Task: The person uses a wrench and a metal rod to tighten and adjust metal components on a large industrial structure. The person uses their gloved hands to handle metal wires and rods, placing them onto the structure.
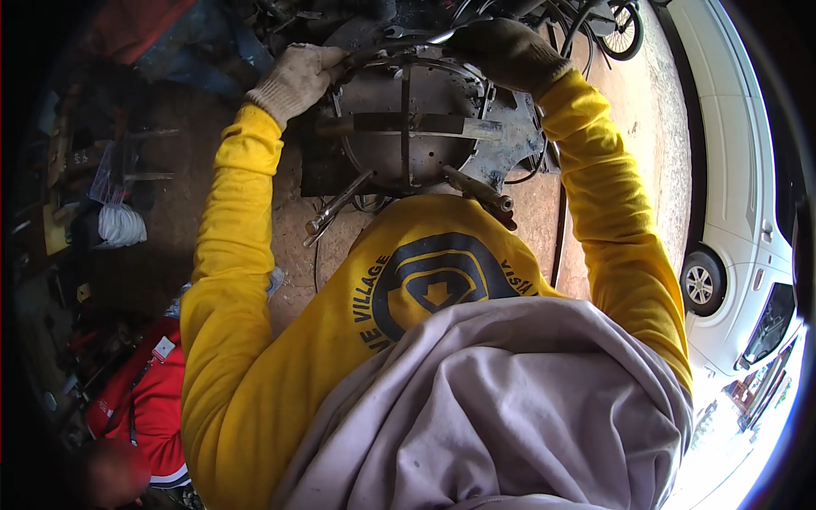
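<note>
In front of me is a round dark metal frame (406,110) with crossing flat bars over a metal plate. A curved metal bar (387,49) arcs along its far side. My left hand (297,81), in a pale knit glove, is closed around the left end of this bar. At the right end, my right hand (507,55) wears a darker-looking glove and curls over the bar; its fingertips are partly hidden. Two metal rods, a left one (338,206) and a right one (480,189), slant out from the near side of the frame.
Cables and a bicycle wheel (623,32) are at the far right. A white van (735,170) stands along the right side. To the left, a person in a red top (157,399) is close by, and a white bundle (121,225) lies farther off. The floor (289,229) is brown.
</note>
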The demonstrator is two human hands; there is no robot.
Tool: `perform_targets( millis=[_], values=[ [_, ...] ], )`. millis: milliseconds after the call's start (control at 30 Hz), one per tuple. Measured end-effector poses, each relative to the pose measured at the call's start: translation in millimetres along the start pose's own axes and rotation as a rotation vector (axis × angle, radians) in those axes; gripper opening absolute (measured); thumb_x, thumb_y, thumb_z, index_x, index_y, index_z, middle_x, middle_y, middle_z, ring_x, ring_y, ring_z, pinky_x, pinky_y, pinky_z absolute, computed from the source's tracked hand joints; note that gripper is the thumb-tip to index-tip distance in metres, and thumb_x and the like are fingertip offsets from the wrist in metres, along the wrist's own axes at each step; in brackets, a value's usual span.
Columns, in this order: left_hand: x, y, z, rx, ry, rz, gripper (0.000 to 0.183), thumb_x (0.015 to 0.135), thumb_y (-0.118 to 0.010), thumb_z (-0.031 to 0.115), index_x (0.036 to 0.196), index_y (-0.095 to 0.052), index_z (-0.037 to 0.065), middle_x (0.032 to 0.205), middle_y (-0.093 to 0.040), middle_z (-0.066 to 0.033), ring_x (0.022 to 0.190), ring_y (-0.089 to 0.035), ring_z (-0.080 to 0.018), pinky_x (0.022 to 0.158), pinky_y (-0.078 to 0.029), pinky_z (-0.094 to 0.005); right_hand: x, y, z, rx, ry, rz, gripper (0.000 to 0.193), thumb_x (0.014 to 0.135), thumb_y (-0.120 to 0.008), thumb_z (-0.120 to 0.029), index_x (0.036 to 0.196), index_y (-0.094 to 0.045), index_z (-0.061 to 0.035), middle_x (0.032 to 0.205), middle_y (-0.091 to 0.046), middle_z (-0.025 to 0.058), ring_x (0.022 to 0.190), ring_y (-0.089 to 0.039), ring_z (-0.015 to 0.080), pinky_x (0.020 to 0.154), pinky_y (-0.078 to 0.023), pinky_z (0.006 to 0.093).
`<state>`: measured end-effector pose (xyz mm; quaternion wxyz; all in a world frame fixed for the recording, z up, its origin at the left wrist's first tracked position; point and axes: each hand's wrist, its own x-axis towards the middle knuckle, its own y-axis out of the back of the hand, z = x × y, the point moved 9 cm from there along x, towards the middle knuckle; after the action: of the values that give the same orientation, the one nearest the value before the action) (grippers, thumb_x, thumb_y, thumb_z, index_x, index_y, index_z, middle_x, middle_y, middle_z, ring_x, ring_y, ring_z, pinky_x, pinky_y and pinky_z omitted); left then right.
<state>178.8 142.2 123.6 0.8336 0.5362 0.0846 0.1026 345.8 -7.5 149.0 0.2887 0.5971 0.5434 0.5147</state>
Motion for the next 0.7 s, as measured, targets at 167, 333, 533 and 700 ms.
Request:
perform_targets(
  millis=[167,333,533,700],
  values=[
    [-7,-4,-3,-0.032,-0.034,0.065,0.027,0.092,-0.062,0.021,0.115,-0.069,0.009,0.098,-0.07,-0.0178,0.094,-0.066,-0.0359,0.082,-0.054,-0.04,1,-10,-7,0.027,-0.11,-0.16,0.024,0.095,-0.061,-0.026,0.107,-0.071,-0.0078,0.101,-0.071,0.0135,0.096,-0.066,0.0331,0.086,-0.052,0.0414],
    [-5,-4,1,-0.051,-0.007,0.043,0.026,0.092,-0.062,0.018,0.115,-0.069,0.007,0.103,-0.07,-0.0178,0.097,-0.067,-0.0349,0.084,-0.054,-0.0383,-1,-10,-10,-0.023,-0.092,-0.166,0.025,0.096,-0.058,-0.026,0.108,-0.071,-0.008,0.1,-0.07,0.0145,0.096,-0.066,0.0337,0.086,-0.052,0.0414],
    [-7,-10,-8,-0.061,0.02,0.059,0.027,0.093,-0.062,0.019,0.117,-0.069,0.008,0.105,-0.07,-0.0171,0.098,-0.067,-0.034,0.086,-0.054,-0.0366,-5,-14,-10,0.049,-0.132,-0.177,0.025,0.096,-0.057,-0.026,0.109,-0.07,-0.0078,0.101,-0.07,0.0155,0.097,-0.066,0.0335,0.087,-0.052,0.0409],
    [-4,-13,-9,-0.093,0.049,0.049,0.028,0.093,-0.062,0.021,0.117,-0.069,0.008,0.103,-0.07,-0.0175,0.097,-0.067,-0.0339,0.086,-0.054,-0.037,-14,-21,-3,0.072,-0.087,-0.131,0.028,0.096,-0.057,-0.026,0.11,-0.069,-0.0053,0.106,-0.069,0.0147,0.102,-0.065,0.0328,0.089,-0.052,0.0411]
  ],
)
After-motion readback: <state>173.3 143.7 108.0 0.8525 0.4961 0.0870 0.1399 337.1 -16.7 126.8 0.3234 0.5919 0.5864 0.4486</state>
